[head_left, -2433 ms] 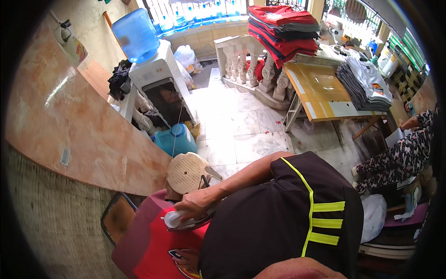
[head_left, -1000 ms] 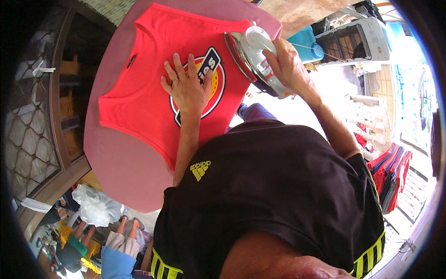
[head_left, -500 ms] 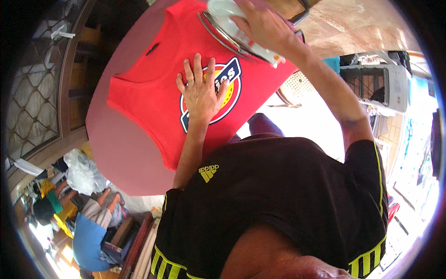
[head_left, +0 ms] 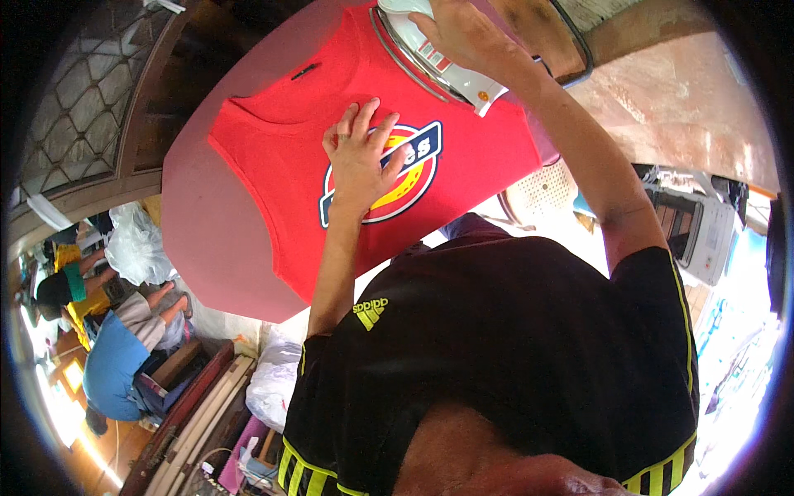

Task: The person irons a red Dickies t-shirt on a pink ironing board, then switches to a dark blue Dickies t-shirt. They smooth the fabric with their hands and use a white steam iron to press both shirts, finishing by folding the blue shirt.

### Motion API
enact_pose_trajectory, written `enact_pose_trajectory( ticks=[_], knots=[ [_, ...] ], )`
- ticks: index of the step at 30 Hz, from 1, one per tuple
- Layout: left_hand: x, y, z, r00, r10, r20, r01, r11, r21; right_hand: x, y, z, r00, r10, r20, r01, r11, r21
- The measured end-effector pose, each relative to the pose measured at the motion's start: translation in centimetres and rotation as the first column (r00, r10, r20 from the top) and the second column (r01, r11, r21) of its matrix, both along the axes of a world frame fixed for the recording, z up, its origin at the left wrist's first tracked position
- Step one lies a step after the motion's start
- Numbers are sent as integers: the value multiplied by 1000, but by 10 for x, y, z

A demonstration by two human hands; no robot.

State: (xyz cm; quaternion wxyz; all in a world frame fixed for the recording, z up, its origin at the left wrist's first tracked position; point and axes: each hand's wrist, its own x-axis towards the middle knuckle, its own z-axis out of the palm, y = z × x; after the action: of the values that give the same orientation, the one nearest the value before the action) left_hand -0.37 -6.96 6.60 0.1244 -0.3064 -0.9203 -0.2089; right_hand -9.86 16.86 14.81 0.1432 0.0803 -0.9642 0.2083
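Note:
A red sleeveless top (head_left: 289, 178) with a round printed emblem lies spread over a dusty-pink ironing board (head_left: 198, 215). My left hand (head_left: 361, 161) is on the top at the emblem, holding nothing. Its fingers are apart and a little bent. At the top's far right part, a white iron (head_left: 426, 54) with a shiny metal rim rests on the red cloth. My right hand (head_left: 470, 37) grips the iron from above; its fingertips and the handle are partly hidden at the upper edge of the picture.
A dark metal bar (head_left: 579, 50) curves beyond the board's right end. At lower left, two people in blue (head_left: 120, 368) and green (head_left: 70, 285) clothing bend over near a clear plastic bag (head_left: 136, 240). A white boxy appliance (head_left: 707, 236) stands at right.
My left fingers have gone from lying flatter to more bent. My right hand is still on the iron near the top's far right part. The whole view has shifted somewhat.

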Motion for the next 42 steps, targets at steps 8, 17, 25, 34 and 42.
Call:
enact_pose_trajectory(
  ticks=[8,17,25,34,42],
  knots=[
    [-142,20,4,970,189,-154,-138,946,292,-69,11,-3,994,89,-70,-87,996,35],
    [-232,45,-25,965,261,15,-261,959,108,-5,46,-13,992,34,118,-30,999,-34],
    [-263,18,-26,995,100,12,-100,971,218,-47,48,-12,957,258,-129,-266,963,-42],
    [-266,2,-8,995,24,100,-58,936,347,-48,37,-2,910,405,-86,-387,906,171],
    [-173,-197,21,919,378,110,-323,884,-338,-45,44,19,741,664,94,-671,729,137]
  ],
)
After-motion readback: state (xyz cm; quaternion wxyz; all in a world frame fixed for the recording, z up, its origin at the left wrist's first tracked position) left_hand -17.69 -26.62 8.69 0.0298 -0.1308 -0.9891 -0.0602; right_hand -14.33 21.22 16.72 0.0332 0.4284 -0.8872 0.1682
